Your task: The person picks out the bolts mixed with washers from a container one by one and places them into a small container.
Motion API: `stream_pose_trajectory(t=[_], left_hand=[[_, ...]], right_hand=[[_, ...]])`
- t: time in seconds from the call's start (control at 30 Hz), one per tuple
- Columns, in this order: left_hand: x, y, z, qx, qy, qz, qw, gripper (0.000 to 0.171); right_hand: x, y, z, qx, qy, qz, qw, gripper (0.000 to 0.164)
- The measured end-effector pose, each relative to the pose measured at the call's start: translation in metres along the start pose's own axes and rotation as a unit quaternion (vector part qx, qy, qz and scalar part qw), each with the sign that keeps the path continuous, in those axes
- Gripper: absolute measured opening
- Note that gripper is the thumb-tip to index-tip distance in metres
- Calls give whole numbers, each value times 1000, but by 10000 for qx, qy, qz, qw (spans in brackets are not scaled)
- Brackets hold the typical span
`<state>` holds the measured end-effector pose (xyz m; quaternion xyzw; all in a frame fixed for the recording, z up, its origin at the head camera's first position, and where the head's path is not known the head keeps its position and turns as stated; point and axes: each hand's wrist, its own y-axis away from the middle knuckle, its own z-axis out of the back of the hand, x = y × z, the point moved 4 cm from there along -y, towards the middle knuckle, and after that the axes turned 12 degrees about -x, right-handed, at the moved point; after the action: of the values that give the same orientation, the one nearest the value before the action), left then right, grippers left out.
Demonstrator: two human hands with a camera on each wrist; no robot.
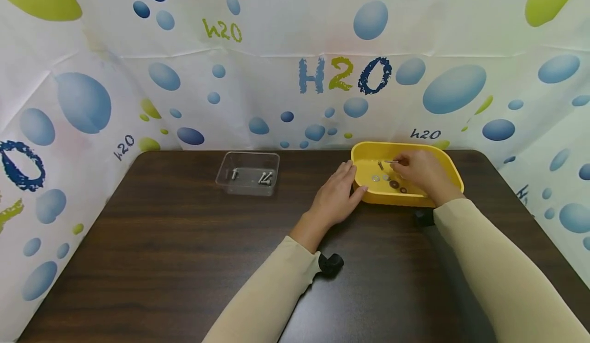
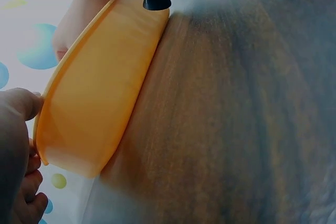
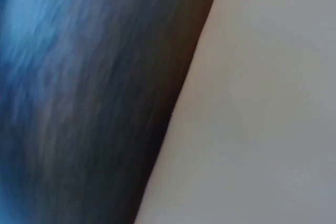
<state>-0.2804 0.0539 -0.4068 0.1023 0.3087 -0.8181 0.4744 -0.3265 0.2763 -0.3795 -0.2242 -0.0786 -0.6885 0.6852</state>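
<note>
In the head view, a yellow tray [image 1: 396, 198] stands at the back right of the table. My right hand [image 1: 421, 170] is inside it, pinching a thin metal screw [image 1: 391, 161] between thumb and fingertips. Below that lie another small screw [image 1: 380, 165], pale washers [image 1: 375, 178] and dark washers [image 1: 394, 184]. My left hand [image 1: 335, 192] rests against the tray's left end, fingers fairly straight, thumb at the front rim. The left wrist view shows that thumb [image 2: 26, 103] touching the tray's rim. Only sleeve and blurred table fill the right wrist view.
A clear plastic box [image 1: 248, 188] with several metal bolts [image 1: 265, 178] stands at the back, left of the tray. Behind the dark wooden table [image 1: 184, 261] hangs a white sheet printed with drops [image 1: 258, 77]. A black wrist camera [image 1: 331, 264] sticks out beside the left sleeve.
</note>
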Motion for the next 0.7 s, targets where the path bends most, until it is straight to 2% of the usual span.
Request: stream_pose_trajectory(t=[0.37,0.7], left_hand=[[0,1,3,-43,-130,-120,9998,68],[14,7,26,-154,-185,-74,9997,66]], right_hand=[[19,0,-1,-140,85,299,9994,34],[50,8,4,-570,70,765,9954,33]])
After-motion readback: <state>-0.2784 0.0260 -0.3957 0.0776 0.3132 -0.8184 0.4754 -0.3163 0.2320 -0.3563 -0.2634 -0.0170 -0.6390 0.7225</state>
